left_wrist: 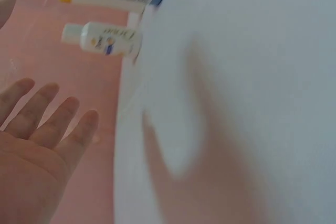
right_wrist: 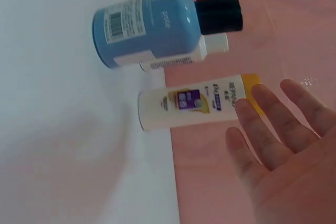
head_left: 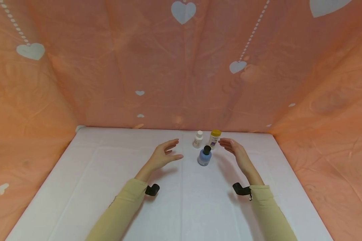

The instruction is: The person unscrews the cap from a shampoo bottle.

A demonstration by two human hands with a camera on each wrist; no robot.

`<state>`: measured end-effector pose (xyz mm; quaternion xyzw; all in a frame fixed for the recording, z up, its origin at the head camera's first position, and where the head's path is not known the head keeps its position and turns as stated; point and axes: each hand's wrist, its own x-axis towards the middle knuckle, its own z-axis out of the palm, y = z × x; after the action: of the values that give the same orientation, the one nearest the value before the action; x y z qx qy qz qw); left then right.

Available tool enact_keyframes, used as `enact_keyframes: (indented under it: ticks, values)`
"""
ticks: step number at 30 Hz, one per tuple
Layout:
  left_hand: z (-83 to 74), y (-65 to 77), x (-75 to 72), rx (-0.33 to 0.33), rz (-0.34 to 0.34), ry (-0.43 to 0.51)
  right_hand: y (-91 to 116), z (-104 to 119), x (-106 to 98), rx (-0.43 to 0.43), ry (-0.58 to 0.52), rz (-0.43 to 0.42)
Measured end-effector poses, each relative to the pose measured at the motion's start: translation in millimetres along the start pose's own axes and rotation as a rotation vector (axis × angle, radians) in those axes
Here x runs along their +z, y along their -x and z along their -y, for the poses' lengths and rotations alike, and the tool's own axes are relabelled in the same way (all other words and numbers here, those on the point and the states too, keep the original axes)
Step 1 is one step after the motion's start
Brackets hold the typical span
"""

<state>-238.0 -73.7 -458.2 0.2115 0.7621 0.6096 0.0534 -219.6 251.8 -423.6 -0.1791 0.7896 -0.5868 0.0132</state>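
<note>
Three bottles stand upright in a group near the back of the white table. Nearest the person is a blue bottle point(head_left: 204, 158) with a black cap. Behind it are a small white bottle point(head_left: 197, 140) with a white cap and a white bottle with a yellow cap point(head_left: 214, 139). My left hand point(head_left: 164, 155) hovers to the left of the group, fingers spread and palm turned inward, holding nothing. On the other side my right hand point(head_left: 236, 151) is held with its fingertips close beside the yellow-capped bottle. In the right wrist view its fingers point(right_wrist: 257, 135) overlap that bottle's cap.
The white tabletop point(head_left: 199, 207) reaches back to an orange cloth wall point(head_left: 157, 67) printed with pale hearts. Similar cloth hangs at the left and right sides. Each wrist wears a black camera mount, such as the left one point(head_left: 152, 189).
</note>
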Motion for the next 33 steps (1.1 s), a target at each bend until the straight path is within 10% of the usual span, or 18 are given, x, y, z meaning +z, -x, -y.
enact_keyframes:
  ticks: [19, 33]
  values:
    - [16.4, -17.5, 47.5, -0.057, 0.059, 0.058, -7.2, -29.3, 26.6, -0.011, -0.106, 0.013]
    - [20.8, -33.1, 73.1, -0.064, 0.068, 0.114, -0.3, 3.3, 38.5, 0.03, -0.145, 0.039]
